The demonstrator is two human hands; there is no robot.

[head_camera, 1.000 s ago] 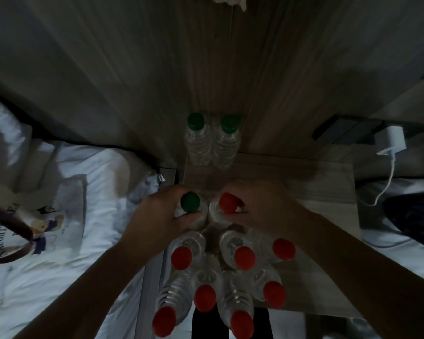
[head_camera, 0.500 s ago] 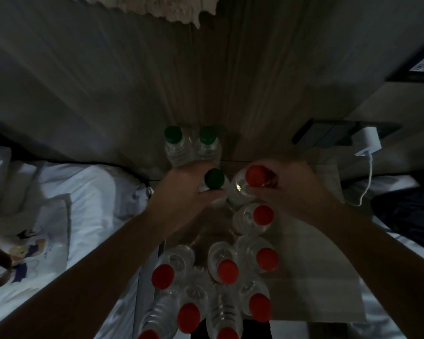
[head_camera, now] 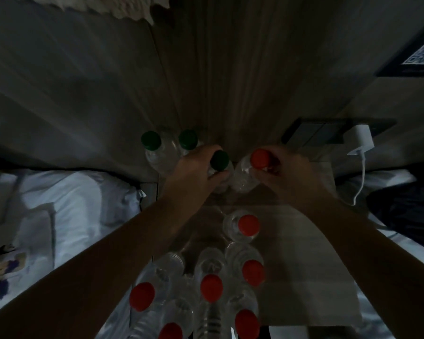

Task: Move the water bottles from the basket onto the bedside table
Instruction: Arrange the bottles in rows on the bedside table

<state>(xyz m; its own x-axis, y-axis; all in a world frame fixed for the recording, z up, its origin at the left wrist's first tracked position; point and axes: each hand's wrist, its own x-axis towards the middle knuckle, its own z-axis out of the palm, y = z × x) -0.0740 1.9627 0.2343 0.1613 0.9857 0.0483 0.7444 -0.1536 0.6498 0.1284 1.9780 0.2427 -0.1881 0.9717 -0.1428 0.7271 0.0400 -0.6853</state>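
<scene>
My left hand [head_camera: 194, 168] grips a clear water bottle with a green cap [head_camera: 219, 160] near the back of the wooden bedside table [head_camera: 304, 253]. Beside it, my right hand [head_camera: 283, 173] grips a red-capped bottle [head_camera: 260, 158]. Two green-capped bottles [head_camera: 151, 140] [head_camera: 187, 139] stand just left of my left hand, against the wall. One red-capped bottle [head_camera: 248, 224] stands alone mid-table. Several more red-capped bottles [head_camera: 211, 288] are clustered at the near edge. The basket is not visible.
A bed with white linen [head_camera: 71, 204] lies left of the table. A white charger [head_camera: 361, 140] with its cable hangs from a dark wall panel at right. Dark fabric [head_camera: 406, 206] lies at far right. The wooden wall rises right behind the table.
Both hands have carried their bottles away from the near cluster toward the back of the table, beside the two green-capped bottles. The view has tilted and shifted.
</scene>
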